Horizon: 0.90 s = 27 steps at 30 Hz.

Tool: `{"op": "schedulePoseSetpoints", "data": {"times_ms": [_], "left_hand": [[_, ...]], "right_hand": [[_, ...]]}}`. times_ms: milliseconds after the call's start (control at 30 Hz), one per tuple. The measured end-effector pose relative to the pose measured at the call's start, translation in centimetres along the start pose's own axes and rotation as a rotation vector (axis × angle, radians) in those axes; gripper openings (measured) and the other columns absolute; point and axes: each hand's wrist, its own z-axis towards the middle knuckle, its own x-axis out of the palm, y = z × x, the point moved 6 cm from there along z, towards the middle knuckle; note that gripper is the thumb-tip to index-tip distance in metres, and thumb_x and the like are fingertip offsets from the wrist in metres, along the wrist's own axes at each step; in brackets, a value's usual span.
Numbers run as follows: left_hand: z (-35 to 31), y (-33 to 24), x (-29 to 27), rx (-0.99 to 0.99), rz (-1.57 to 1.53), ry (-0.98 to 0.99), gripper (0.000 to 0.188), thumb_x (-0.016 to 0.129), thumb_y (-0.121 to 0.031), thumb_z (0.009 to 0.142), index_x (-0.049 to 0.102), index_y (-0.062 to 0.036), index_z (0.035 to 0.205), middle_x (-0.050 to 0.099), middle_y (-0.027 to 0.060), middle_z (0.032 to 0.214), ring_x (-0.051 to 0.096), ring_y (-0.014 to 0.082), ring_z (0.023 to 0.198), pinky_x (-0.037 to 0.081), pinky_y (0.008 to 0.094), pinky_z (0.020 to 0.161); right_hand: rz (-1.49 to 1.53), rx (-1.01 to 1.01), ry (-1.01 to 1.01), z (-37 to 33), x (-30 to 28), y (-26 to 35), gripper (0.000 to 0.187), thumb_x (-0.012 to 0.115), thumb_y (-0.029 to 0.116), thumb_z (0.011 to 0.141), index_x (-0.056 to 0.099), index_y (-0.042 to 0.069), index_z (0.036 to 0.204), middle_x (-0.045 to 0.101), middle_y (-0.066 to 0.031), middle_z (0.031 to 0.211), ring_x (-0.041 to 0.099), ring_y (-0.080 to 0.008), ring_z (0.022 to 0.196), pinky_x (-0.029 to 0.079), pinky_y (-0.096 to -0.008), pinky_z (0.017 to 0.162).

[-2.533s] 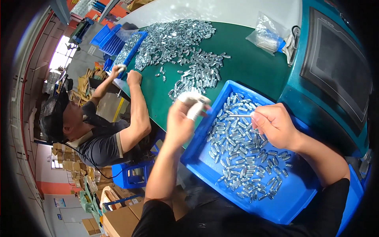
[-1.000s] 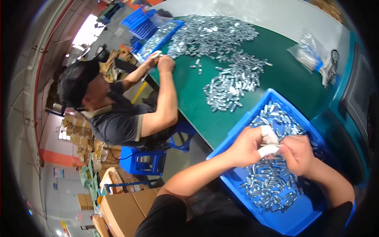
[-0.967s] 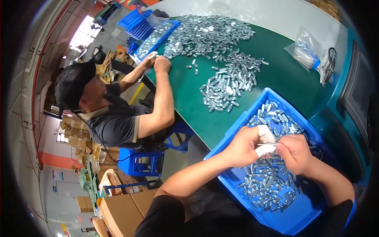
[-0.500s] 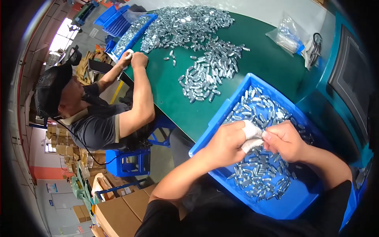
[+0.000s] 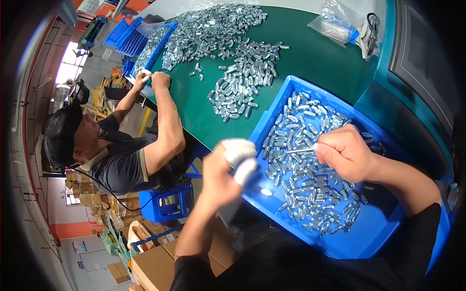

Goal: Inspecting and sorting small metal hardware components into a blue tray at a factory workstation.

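Observation:
My right hand (image 5: 345, 153) is closed in a fist above the blue tray (image 5: 369, 245). From it a thin metal rod (image 5: 302, 150) sticks out toward the left; the rest of the rod is hidden in the fist. Off the tray's left side, my left hand (image 5: 218, 179) is smeared by motion, with white wrapping on its thumb and a finger. What it may hold cannot be seen. Many small shiny metal pieces (image 5: 318, 186), elongated and faceted, lie in the tray. A bright blurred spot (image 5: 266, 191) shows near the tray's left wall.
More such pieces form a large pile (image 5: 208, 34) and a smaller one (image 5: 242, 82) on the green table (image 5: 310, 63). A co-worker (image 5: 121, 150) sits at left, hands near another filled blue tray (image 5: 162, 43). A teal machine (image 5: 407, 102) stands at right. Cardboard boxes (image 5: 155, 266) are lower left.
My hands were together over the tray and are now apart. The left has swung left past the tray's edge; the right stays above the tray, with the metal rod now showing.

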Motion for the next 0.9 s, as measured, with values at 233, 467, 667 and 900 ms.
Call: {"op": "schedulePoseSetpoints", "data": {"times_ms": [233,467,667,900], "left_hand": [[6.7,7.1,1.5,-0.106,0.47,0.043,0.019,0.077,-0.009,0.079,0.071,-0.0031,0.096,0.067,0.0164,0.082,0.065,0.0312,0.071,0.051,0.0386,0.065],[7.2,6.8,2.3,-0.212,0.435,0.049,0.031,0.071,-0.004,0.079,0.07,-0.0033,0.11,0.068,0.0185,0.08,0.068,0.0318,0.073,0.053,0.0392,0.068],[7.6,1.4,5.3,-0.322,-0.741,-0.02,0.019,0.06,-0.008,0.097,0.065,-0.0045,0.115,0.064,-0.0001,0.093,0.057,0.0077,0.082,0.048,0.0242,0.074],[6.5,1.7,8.5,-0.315,-1.135,0.101,0.01,0.058,-0.008,0.099,0.058,-0.0021,0.106,0.067,0.0067,0.092,0.066,0.0136,0.082,0.055,0.0278,0.076]], "right_hand": [[-0.002,-0.016,0.003,0.4,0.3,0.0,0.033,0.054,0.013,0.097,0.06,0.001,0.067,0.057,-0.0087,0.056,0.058,-0.0191,0.05,0.045,-0.0312,0.052],[-0.025,-0.058,-0.039,0.4,-0.8,1.0,0.029,0.054,0.01,0.094,0.061,0.001,0.067,0.054,-0.009,0.053,0.056,-0.0194,0.048,0.043,-0.0321,0.05],[0.064,0.086,-0.159,0.4,-2.2,-0.6,0.041,0.05,0.021,0.101,0.059,0.002,0.067,0.054,-0.0032,0.053,0.053,-0.0098,0.049,0.039,-0.0278,0.048],[-0.009,0.19,-0.173,0.7,-2.2,-2.0,0.041,0.047,0.018,0.101,0.057,0.001,0.065,0.052,-0.0013,0.051,0.046,-0.0068,0.046,0.035,-0.025,0.046]]}}
